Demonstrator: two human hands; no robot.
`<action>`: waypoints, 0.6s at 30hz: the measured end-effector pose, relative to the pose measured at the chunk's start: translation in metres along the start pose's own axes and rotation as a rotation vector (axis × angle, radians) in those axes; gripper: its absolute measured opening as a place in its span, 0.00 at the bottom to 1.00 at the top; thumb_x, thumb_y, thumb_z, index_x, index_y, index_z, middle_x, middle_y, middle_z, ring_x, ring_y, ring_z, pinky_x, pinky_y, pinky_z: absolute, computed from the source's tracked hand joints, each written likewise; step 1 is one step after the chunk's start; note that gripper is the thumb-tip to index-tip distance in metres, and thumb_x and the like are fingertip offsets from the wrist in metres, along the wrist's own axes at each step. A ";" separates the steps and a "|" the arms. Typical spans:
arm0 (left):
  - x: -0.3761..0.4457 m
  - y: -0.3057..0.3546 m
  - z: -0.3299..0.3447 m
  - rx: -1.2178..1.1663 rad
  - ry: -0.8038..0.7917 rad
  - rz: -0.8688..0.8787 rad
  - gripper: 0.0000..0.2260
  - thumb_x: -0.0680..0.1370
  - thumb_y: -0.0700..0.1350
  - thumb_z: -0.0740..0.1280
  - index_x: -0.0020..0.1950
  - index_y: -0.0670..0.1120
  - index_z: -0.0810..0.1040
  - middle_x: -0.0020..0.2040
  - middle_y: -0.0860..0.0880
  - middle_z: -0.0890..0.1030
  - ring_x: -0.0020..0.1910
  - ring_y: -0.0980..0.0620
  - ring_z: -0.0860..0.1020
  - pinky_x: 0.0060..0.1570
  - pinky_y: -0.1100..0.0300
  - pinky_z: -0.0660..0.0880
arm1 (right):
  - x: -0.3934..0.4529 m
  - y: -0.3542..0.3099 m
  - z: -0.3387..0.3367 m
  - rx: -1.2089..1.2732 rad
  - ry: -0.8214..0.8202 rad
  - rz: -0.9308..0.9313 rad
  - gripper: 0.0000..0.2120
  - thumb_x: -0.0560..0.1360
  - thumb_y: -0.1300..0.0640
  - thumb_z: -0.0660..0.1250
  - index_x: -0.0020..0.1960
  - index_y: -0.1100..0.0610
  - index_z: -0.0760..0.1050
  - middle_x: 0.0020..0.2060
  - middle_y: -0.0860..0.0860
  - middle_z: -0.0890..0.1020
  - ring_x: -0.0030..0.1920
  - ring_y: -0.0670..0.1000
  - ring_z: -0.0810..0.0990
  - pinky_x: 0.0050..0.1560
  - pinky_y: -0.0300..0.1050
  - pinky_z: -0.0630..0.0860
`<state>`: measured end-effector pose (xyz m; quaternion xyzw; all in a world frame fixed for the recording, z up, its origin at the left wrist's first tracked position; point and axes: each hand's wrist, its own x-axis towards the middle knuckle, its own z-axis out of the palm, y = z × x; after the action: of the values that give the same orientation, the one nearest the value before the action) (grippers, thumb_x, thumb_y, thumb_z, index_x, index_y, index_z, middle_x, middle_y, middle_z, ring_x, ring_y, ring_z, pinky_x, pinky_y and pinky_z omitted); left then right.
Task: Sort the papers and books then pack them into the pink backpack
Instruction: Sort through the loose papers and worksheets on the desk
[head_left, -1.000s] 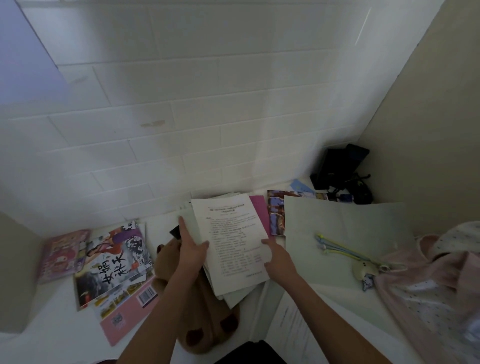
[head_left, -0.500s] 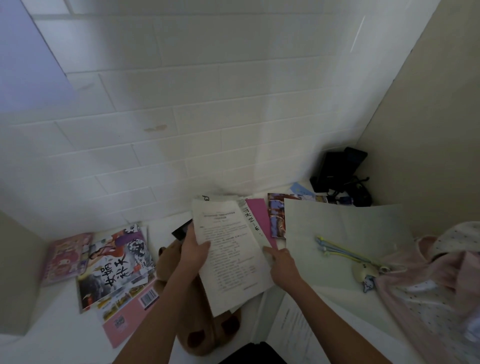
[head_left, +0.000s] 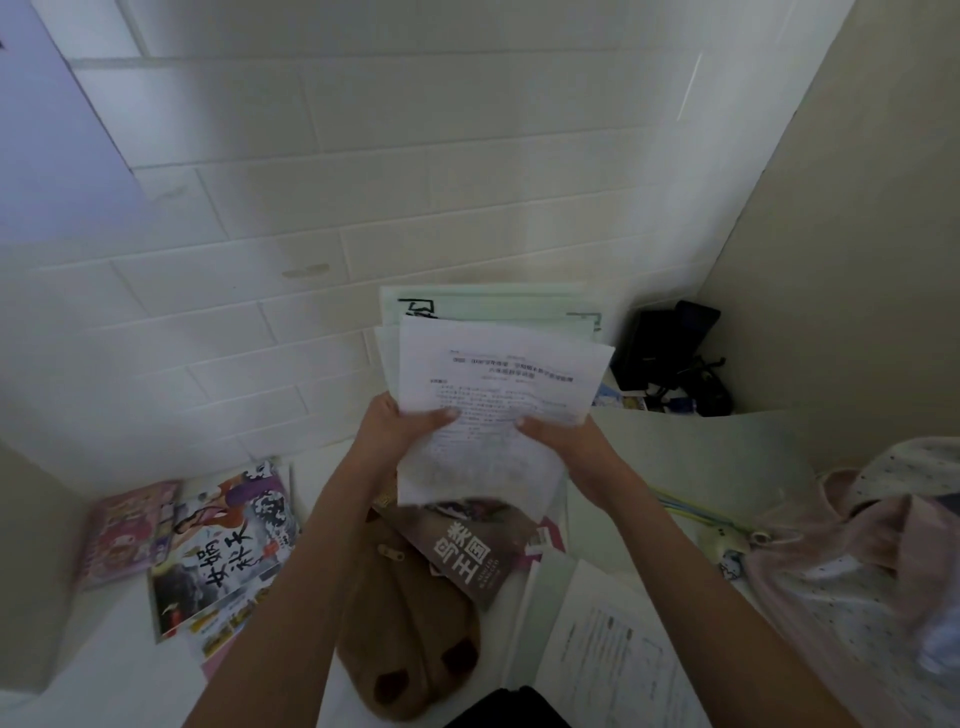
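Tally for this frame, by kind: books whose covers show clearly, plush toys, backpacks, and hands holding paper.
Books with clear covers: 3 (pink book, illustrated book, brown book)
Brown plush toy: 1
Pink backpack: 1
Hands gripping the paper stack: 2 (left hand, right hand)
Total: 7

We were in a home, probably a child's study corner. Left of our fingers (head_left: 447, 414), illustrated storybooks (head_left: 228, 545) lay on a white desk (head_left: 104, 649) against a white brick wall (head_left: 363, 182). Below the fingers sat a brown plush toy (head_left: 410, 639), and far to their right a pink backpack (head_left: 857, 571).
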<state>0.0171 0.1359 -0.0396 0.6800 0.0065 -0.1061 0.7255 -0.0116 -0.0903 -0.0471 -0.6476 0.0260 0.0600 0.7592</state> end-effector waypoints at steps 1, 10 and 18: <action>0.002 0.005 0.002 0.007 -0.011 0.028 0.21 0.59 0.50 0.80 0.49 0.46 0.84 0.48 0.46 0.85 0.47 0.45 0.84 0.44 0.52 0.81 | 0.002 -0.005 0.001 -0.002 0.012 -0.028 0.22 0.69 0.62 0.73 0.63 0.59 0.75 0.59 0.55 0.81 0.59 0.55 0.80 0.58 0.53 0.77; 0.003 -0.030 0.012 0.208 -0.031 -0.092 0.15 0.65 0.43 0.78 0.51 0.45 0.83 0.48 0.49 0.85 0.48 0.48 0.83 0.48 0.51 0.81 | -0.010 0.024 -0.028 -0.017 0.162 0.066 0.20 0.67 0.59 0.76 0.58 0.60 0.79 0.55 0.57 0.83 0.56 0.58 0.82 0.60 0.62 0.76; 0.005 -0.014 0.014 0.163 -0.161 -0.098 0.17 0.63 0.52 0.79 0.49 0.51 0.84 0.46 0.52 0.86 0.44 0.52 0.84 0.37 0.61 0.80 | -0.004 0.012 -0.033 0.101 0.249 -0.002 0.17 0.69 0.60 0.73 0.57 0.61 0.79 0.56 0.57 0.82 0.56 0.58 0.81 0.58 0.61 0.77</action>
<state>0.0173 0.1206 -0.0534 0.7249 -0.0270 -0.1958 0.6599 -0.0158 -0.1215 -0.0642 -0.6112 0.1224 -0.0227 0.7817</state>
